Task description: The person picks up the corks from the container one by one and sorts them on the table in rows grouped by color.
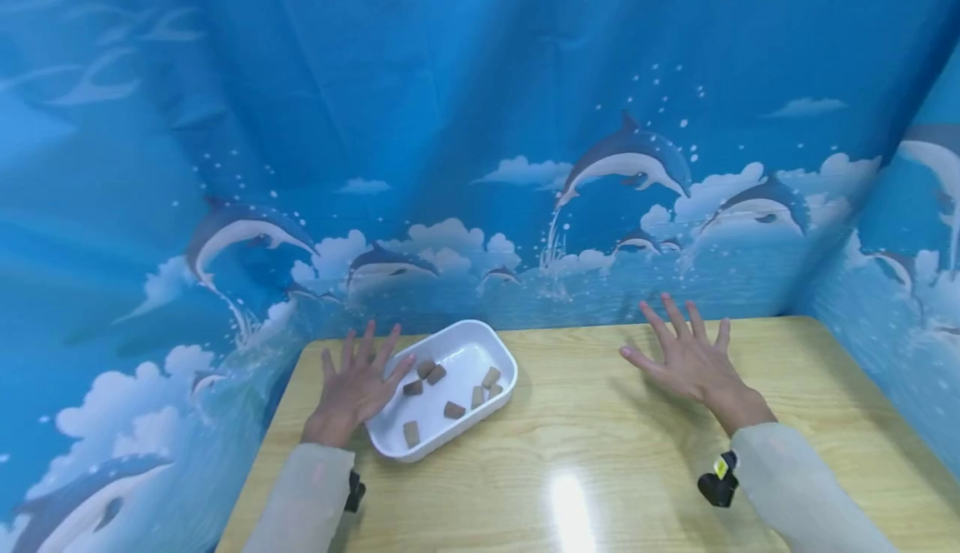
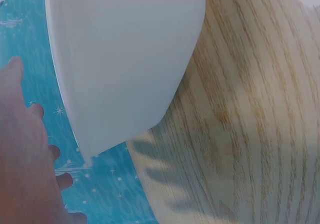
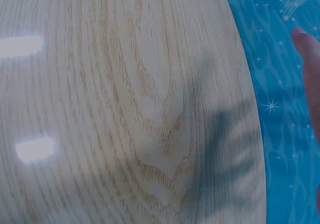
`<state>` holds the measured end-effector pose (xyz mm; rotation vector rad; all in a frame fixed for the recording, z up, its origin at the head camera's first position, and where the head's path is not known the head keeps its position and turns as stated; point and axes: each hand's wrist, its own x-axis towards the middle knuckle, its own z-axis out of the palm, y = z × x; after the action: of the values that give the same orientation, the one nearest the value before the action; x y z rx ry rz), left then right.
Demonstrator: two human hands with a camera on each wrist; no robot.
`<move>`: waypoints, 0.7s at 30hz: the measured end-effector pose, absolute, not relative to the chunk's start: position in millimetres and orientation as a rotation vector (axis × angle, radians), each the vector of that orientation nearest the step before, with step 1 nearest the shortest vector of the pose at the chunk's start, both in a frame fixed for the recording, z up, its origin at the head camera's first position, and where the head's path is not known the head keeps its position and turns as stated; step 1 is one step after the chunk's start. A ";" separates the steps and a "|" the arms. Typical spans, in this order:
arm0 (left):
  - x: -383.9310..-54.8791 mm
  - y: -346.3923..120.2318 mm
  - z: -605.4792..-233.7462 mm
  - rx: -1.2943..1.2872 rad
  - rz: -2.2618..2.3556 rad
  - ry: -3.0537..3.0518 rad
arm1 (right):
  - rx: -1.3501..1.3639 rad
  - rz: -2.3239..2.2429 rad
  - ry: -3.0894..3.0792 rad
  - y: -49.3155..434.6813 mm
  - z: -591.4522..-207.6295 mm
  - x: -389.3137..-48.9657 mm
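Observation:
A white oval-cornered tub (image 1: 441,450) sits on the left half of the wooden table, tilted diagonally in the head view. Inside it lie several small brown block-like pieces (image 1: 454,410), loosely scattered. My left hand (image 1: 357,386) is spread at the tub's left side, its thumb overlapping the rim in the head view; nothing is in its grasp. Far to the right, my right hand (image 1: 688,361) spreads its fingers above the table's back part and holds nothing, casting a shadow on the wood. In the left wrist view the tub's outer wall (image 2: 125,59) fills the upper middle.
The light wooden table (image 1: 585,420) ends at a back edge against a blue curtain (image 1: 465,120) printed with dolphins and clouds. The curtain also encloses the left and right sides. A black wrist device (image 1: 718,482) is strapped at the right sleeve.

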<state>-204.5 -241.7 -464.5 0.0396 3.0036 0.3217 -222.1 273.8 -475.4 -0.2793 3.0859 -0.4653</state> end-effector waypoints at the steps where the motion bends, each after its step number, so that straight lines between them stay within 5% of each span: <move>1: -204.1 -241.4 -464.4 0.037 0.332 3.003 | -0.281 -0.466 3.086 273.6 -475.9 -222.6; 21: -201.6 -245.7 -466.4 0.115 0.363 3.004 | -0.483 -0.483 3.149 246.2 -464.9 -227.2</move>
<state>-201.6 -245.7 -466.4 0.1146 3.0040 0.3634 -227.2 246.2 -464.9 -0.4830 3.1487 -0.4829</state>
